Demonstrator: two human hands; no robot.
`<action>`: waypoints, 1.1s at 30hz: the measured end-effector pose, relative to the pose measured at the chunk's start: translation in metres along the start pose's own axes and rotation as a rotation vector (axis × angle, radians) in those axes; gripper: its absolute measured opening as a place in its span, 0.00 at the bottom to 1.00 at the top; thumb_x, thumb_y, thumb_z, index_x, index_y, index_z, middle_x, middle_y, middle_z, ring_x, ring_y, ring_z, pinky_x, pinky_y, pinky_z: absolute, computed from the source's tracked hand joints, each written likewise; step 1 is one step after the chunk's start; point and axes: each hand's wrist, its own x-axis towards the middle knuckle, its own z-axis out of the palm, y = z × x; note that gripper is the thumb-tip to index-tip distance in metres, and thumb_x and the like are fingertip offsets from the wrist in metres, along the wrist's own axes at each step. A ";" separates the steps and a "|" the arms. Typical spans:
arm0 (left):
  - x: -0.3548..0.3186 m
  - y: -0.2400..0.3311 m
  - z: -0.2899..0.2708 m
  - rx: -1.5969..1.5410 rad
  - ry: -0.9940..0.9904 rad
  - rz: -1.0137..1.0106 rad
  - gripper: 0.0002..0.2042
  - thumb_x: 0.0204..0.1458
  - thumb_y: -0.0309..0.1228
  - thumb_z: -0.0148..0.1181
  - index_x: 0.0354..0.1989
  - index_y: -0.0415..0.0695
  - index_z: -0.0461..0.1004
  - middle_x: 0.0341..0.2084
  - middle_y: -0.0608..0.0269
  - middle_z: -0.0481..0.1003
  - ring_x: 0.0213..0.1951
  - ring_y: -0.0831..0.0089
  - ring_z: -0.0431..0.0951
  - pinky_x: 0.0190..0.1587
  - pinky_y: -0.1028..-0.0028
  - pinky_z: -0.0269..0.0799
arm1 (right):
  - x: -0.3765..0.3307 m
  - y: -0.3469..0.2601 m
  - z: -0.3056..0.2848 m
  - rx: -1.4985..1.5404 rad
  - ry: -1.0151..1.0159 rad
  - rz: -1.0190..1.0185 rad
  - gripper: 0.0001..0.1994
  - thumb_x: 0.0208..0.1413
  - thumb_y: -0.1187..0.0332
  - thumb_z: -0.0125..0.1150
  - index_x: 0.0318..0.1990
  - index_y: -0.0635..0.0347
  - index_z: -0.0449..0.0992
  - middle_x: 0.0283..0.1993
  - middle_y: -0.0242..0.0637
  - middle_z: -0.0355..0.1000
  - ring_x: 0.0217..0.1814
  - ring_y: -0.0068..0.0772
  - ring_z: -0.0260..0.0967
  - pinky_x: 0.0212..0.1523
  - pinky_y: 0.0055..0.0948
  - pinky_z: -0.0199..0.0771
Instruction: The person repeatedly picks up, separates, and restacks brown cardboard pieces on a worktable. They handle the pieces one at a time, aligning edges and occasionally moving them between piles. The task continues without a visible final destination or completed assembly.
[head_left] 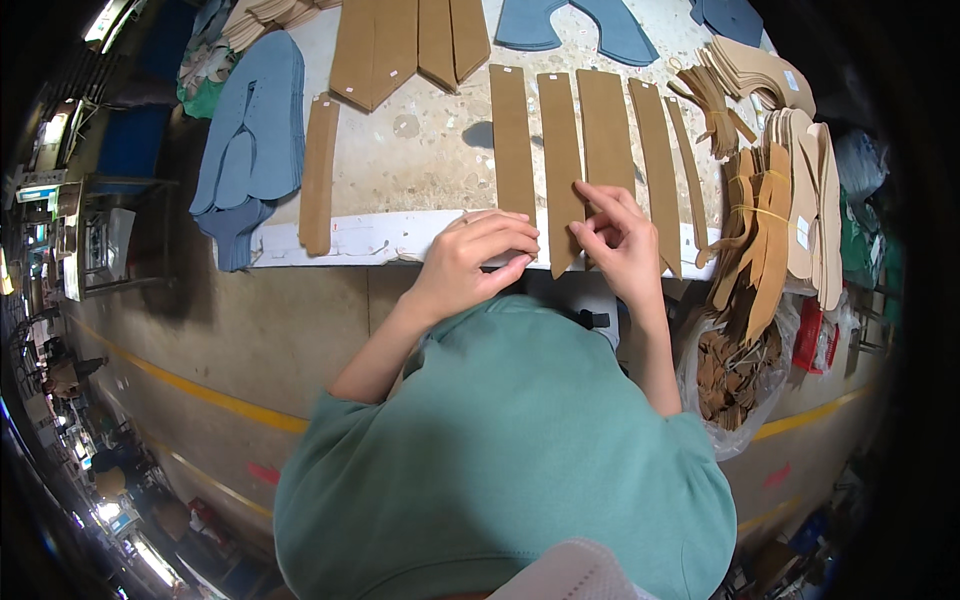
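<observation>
Right hand: fingers pinch the long tan leather strip near its lower end, at 6 o'clock on the speckled pale surface. Left hand: fingers curled, resting on the surface's white edge, at 9 o'clock of the strip. Blue felt pieces lie well apart at 9 o'clock.

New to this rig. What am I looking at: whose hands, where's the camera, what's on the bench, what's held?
There is no machine here: a person in a green top works bare-handed. The single picture comes from a fisheye camera on their head, looking down, so straight edges curve. On the speckled table lie long tan strips in a row, blue cut pieces at the left, and tan bundles tied with bands at the right. The right hand pinches the lower part of one tan strip. The left hand rests at the table's white front edge, close beside it; whether it grips anything is unclear.
</observation>
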 end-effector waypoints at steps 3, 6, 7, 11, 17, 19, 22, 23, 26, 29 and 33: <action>-0.015 -0.001 0.013 -0.041 0.018 -0.086 0.09 0.44 0.20 0.66 0.34 0.44 0.81 0.38 0.65 0.82 0.49 0.65 0.81 0.55 0.63 0.74 | -0.003 -0.003 0.001 -0.012 -0.007 0.003 0.22 0.48 0.79 0.66 0.54 0.61 0.77 0.47 0.36 0.72 0.33 0.18 0.72 0.32 0.18 0.74; -0.024 -0.001 0.022 -0.034 0.029 -0.089 0.08 0.44 0.21 0.67 0.34 0.45 0.81 0.39 0.64 0.82 0.50 0.65 0.80 0.57 0.61 0.73 | -0.006 -0.005 0.001 -0.006 -0.043 0.020 0.22 0.48 0.79 0.66 0.54 0.61 0.77 0.48 0.36 0.72 0.33 0.19 0.72 0.32 0.18 0.73; -0.026 0.000 0.023 -0.022 0.034 -0.076 0.08 0.44 0.21 0.67 0.34 0.45 0.81 0.38 0.64 0.82 0.50 0.65 0.80 0.57 0.61 0.73 | -0.006 -0.006 0.001 -0.011 -0.050 0.013 0.23 0.48 0.79 0.66 0.55 0.61 0.77 0.48 0.36 0.72 0.33 0.19 0.72 0.32 0.18 0.73; -0.027 0.000 0.022 0.027 0.024 -0.015 0.08 0.42 0.22 0.68 0.33 0.44 0.81 0.38 0.64 0.82 0.48 0.65 0.81 0.55 0.62 0.74 | -0.007 -0.007 0.001 -0.032 -0.060 -0.010 0.23 0.48 0.80 0.65 0.55 0.62 0.76 0.48 0.36 0.71 0.33 0.19 0.72 0.32 0.19 0.73; -0.018 0.008 0.016 0.049 -0.001 0.051 0.09 0.42 0.23 0.69 0.33 0.44 0.81 0.35 0.65 0.82 0.44 0.67 0.82 0.49 0.65 0.76 | -0.005 -0.017 0.005 -0.179 -0.015 0.006 0.17 0.49 0.78 0.66 0.49 0.64 0.79 0.43 0.38 0.71 0.32 0.24 0.72 0.32 0.23 0.73; -0.013 0.012 0.008 0.001 -0.062 0.039 0.09 0.42 0.24 0.70 0.33 0.44 0.81 0.34 0.64 0.82 0.42 0.67 0.82 0.47 0.66 0.76 | 0.000 -0.021 0.006 -0.284 0.036 -0.059 0.14 0.50 0.76 0.66 0.46 0.65 0.80 0.41 0.40 0.70 0.34 0.30 0.72 0.34 0.27 0.73; 0.000 0.009 -0.019 0.035 -0.092 0.049 0.08 0.42 0.27 0.70 0.33 0.44 0.80 0.32 0.63 0.81 0.39 0.66 0.82 0.43 0.68 0.77 | 0.015 -0.025 0.010 -0.391 0.092 -0.243 0.12 0.51 0.73 0.67 0.43 0.66 0.80 0.39 0.41 0.69 0.38 0.38 0.71 0.40 0.33 0.72; 0.006 0.003 -0.035 0.115 -0.087 0.046 0.08 0.44 0.27 0.69 0.33 0.43 0.81 0.32 0.62 0.81 0.38 0.65 0.83 0.43 0.68 0.77 | 0.019 -0.025 0.010 -0.397 0.076 -0.269 0.11 0.51 0.72 0.66 0.42 0.66 0.80 0.39 0.42 0.69 0.40 0.40 0.70 0.42 0.34 0.72; 0.032 -0.024 -0.081 0.339 0.075 -0.067 0.05 0.49 0.28 0.65 0.33 0.43 0.81 0.33 0.60 0.82 0.37 0.64 0.83 0.41 0.71 0.77 | 0.029 -0.025 0.020 -0.391 0.024 -0.305 0.12 0.52 0.70 0.66 0.43 0.64 0.80 0.39 0.41 0.69 0.44 0.42 0.68 0.46 0.37 0.69; 0.068 -0.060 -0.124 0.532 0.157 -0.095 0.06 0.52 0.31 0.63 0.33 0.43 0.81 0.32 0.59 0.81 0.36 0.64 0.82 0.40 0.69 0.77 | 0.030 -0.021 0.031 -0.509 -0.002 -0.339 0.14 0.53 0.69 0.65 0.46 0.61 0.79 0.41 0.40 0.69 0.48 0.42 0.65 0.49 0.39 0.65; 0.095 -0.102 -0.146 0.740 0.034 -0.183 0.08 0.51 0.35 0.63 0.33 0.44 0.81 0.31 0.59 0.81 0.35 0.62 0.81 0.42 0.66 0.74 | 0.026 -0.015 0.035 -0.503 0.048 -0.371 0.14 0.53 0.69 0.65 0.47 0.61 0.79 0.42 0.41 0.68 0.48 0.42 0.65 0.49 0.38 0.65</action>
